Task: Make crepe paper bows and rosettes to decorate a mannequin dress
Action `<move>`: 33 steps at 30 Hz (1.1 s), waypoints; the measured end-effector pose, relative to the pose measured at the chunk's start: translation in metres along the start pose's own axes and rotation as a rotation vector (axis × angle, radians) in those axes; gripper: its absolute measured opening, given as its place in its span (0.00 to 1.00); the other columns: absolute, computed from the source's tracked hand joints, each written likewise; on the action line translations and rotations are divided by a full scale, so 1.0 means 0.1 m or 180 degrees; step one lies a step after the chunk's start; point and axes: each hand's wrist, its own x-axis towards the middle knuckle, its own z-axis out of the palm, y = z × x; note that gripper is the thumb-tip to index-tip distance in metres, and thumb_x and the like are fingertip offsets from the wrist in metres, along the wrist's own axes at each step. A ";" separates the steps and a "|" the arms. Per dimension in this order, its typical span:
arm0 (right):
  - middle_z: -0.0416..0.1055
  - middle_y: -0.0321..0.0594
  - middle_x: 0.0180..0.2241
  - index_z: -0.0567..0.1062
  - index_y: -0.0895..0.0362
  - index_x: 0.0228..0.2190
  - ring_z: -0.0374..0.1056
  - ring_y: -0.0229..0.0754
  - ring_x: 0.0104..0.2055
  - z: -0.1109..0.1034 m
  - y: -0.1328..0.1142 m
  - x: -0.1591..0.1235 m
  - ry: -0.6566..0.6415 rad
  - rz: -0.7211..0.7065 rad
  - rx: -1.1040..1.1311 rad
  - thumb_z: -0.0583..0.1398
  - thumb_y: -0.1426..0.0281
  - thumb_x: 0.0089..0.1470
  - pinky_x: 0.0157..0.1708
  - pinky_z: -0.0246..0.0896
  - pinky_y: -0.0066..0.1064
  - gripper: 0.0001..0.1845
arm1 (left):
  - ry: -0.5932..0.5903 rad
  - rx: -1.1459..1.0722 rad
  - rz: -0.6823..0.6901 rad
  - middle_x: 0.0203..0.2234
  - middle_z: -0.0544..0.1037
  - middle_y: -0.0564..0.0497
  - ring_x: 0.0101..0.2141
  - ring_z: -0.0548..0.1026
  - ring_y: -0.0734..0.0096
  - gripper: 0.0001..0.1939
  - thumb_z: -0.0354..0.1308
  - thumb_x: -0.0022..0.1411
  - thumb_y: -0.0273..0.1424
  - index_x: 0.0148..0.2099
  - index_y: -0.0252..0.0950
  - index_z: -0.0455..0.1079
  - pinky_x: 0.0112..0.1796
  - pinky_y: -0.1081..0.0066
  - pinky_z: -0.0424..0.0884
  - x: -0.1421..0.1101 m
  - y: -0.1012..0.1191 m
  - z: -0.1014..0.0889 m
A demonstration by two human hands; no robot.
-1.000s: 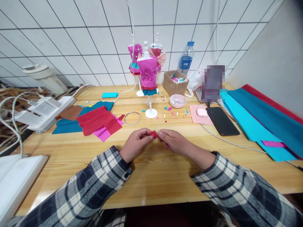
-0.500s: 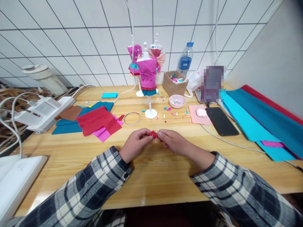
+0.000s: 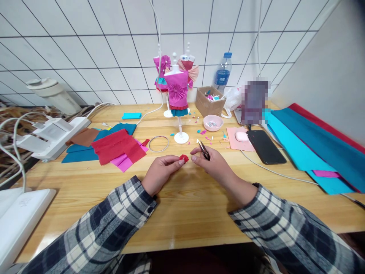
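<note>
Pinched between the thumb and fingers of my left hand (image 3: 162, 170) is a small gathered piece of red crepe paper (image 3: 184, 158). My right hand (image 3: 212, 163), just to its right, holds a pair of dark thread snips (image 3: 204, 151) with the blades pointing away from me. Its thumb and forefinger tips are close to the red piece but apart from it. Beyond the hands stands a miniature dress form (image 3: 177, 89) in a pink paper top with a rosette and a red and teal ruffle. Further dressed forms (image 3: 163, 66) stand behind it.
On the left lie red paper sheets (image 3: 118, 146), a metal ring (image 3: 159, 144) and a power strip (image 3: 57, 139). A cardboard box (image 3: 203, 104), pink bowl (image 3: 213, 123) and water bottle (image 3: 222, 72) stand at the back. To the right are a black phone (image 3: 266, 146) and teal paper (image 3: 322, 140).
My right hand has drawn back slightly from the red piece, and the dark snips now show upright in it. The left hand keeps its pinch, shifted only a little.
</note>
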 end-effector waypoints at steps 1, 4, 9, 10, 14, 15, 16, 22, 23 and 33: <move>0.50 0.25 0.17 0.71 0.56 0.37 0.49 0.32 0.19 0.00 0.00 0.00 -0.0091 0.0024 0.0027 0.61 0.59 0.48 0.20 0.45 0.26 0.17 | -0.0016 0.0049 0.0028 0.34 0.81 0.48 0.38 0.74 0.63 0.12 0.66 0.50 0.38 0.36 0.35 0.79 0.44 0.66 0.66 0.00 0.00 0.00; 0.51 0.25 0.17 0.73 0.57 0.36 0.48 0.31 0.19 0.03 0.01 -0.01 -0.0236 0.0038 0.0029 0.62 0.59 0.47 0.20 0.42 0.25 0.17 | -0.0120 0.0330 0.0169 0.35 0.81 0.47 0.39 0.74 0.62 0.13 0.64 0.53 0.39 0.37 0.35 0.79 0.45 0.65 0.66 -0.01 0.01 0.00; 0.51 0.25 0.16 0.72 0.58 0.29 0.49 0.31 0.19 0.02 0.01 -0.01 -0.0143 0.0009 -0.0243 0.63 0.61 0.44 0.21 0.42 0.26 0.14 | -0.0103 0.0979 0.0338 0.34 0.80 0.46 0.36 0.75 0.63 0.14 0.62 0.54 0.40 0.36 0.34 0.78 0.40 0.66 0.68 -0.03 0.03 0.01; 0.52 0.25 0.16 0.72 0.58 0.29 0.49 0.31 0.19 0.01 0.00 -0.01 -0.0137 0.0000 -0.0346 0.63 0.61 0.45 0.21 0.42 0.26 0.13 | -0.0067 0.1050 0.0376 0.35 0.79 0.46 0.37 0.75 0.63 0.15 0.62 0.54 0.40 0.38 0.34 0.78 0.40 0.66 0.68 -0.03 0.03 0.02; 0.52 0.26 0.15 0.73 0.57 0.27 0.50 0.32 0.20 -0.03 -0.01 0.00 -0.0170 -0.0143 -0.0959 0.60 0.62 0.48 0.21 0.43 0.26 0.11 | 0.0112 0.1169 0.0530 0.39 0.78 0.45 0.39 0.74 0.62 0.20 0.61 0.54 0.41 0.46 0.35 0.74 0.41 0.65 0.69 -0.01 0.04 0.03; 0.53 0.26 0.16 0.73 0.57 0.27 0.50 0.32 0.20 -0.03 -0.01 0.00 -0.0223 -0.0186 -0.1097 0.60 0.63 0.48 0.22 0.44 0.26 0.10 | 0.0098 0.1225 0.0547 0.38 0.78 0.45 0.39 0.75 0.62 0.19 0.61 0.54 0.42 0.44 0.35 0.75 0.41 0.65 0.69 -0.01 0.05 0.03; 0.53 0.26 0.16 0.73 0.57 0.27 0.50 0.32 0.20 -0.03 -0.01 0.00 -0.0288 -0.0227 -0.1198 0.60 0.63 0.48 0.22 0.44 0.26 0.09 | 0.0056 0.1290 0.0544 0.36 0.78 0.45 0.38 0.75 0.62 0.17 0.61 0.54 0.42 0.41 0.34 0.75 0.40 0.65 0.69 -0.01 0.05 0.03; 0.54 0.26 0.16 0.74 0.57 0.27 0.51 0.32 0.20 0.00 0.00 -0.01 -0.0400 -0.0296 -0.1386 0.61 0.65 0.48 0.22 0.45 0.25 0.08 | -0.0191 0.1294 0.0318 0.32 0.79 0.47 0.34 0.75 0.64 0.14 0.61 0.53 0.41 0.35 0.34 0.75 0.38 0.67 0.70 -0.02 0.07 0.03; 0.54 0.26 0.16 0.74 0.57 0.27 0.51 0.32 0.20 0.00 0.00 -0.01 -0.0397 -0.0302 -0.1416 0.61 0.65 0.48 0.22 0.45 0.25 0.08 | -0.0214 0.1256 0.0290 0.31 0.80 0.47 0.34 0.76 0.64 0.14 0.61 0.53 0.41 0.34 0.34 0.75 0.38 0.67 0.70 -0.01 0.07 0.03; 0.57 0.27 0.18 0.67 0.54 0.31 0.55 0.35 0.22 -0.02 0.02 -0.01 0.0039 -0.0324 -0.1568 0.59 0.56 0.50 0.24 0.48 0.27 0.15 | 0.0126 0.1004 0.0156 0.27 0.80 0.49 0.29 0.73 0.67 0.15 0.64 0.50 0.42 0.32 0.35 0.76 0.33 0.70 0.67 -0.03 0.06 0.04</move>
